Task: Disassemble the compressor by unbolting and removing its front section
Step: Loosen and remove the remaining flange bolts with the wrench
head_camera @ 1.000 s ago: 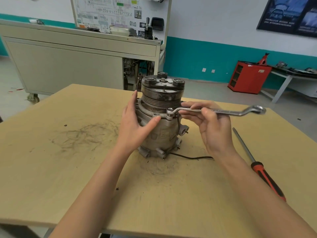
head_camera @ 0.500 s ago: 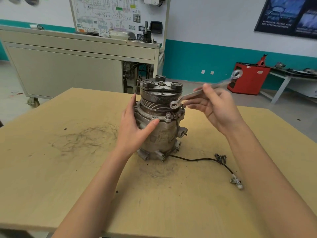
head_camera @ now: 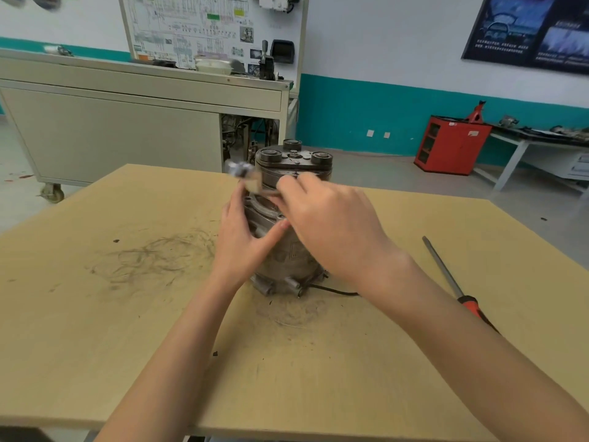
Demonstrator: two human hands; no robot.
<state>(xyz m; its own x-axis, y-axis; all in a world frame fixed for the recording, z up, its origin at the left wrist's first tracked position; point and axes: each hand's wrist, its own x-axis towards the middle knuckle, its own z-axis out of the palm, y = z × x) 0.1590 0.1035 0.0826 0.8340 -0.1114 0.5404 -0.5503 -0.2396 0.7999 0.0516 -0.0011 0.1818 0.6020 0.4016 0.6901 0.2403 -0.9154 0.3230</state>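
Observation:
A grey metal compressor (head_camera: 293, 167) stands upright in the middle of the wooden table (head_camera: 95, 314), pulley end up. My left hand (head_camera: 239, 240) rests against its left side, thumb and fingers spread around the body. My right hand (head_camera: 328, 224) is in front of the compressor and grips a metal wrench (head_camera: 243, 173). The wrench is blurred; its ring end sticks out to the left past the pulley. My right hand hides the bolts on the front flange.
A red-handled screwdriver (head_camera: 446, 275) lies on the table to the right. A black cable (head_camera: 334, 291) runs out from the compressor's base. Behind the table stand a grey cabinet on wheels (head_camera: 111, 135) and a red cabinet (head_camera: 452, 145).
My right hand has swung the wrench from the right side across the front of the compressor to the left. My left hand has stayed on the body.

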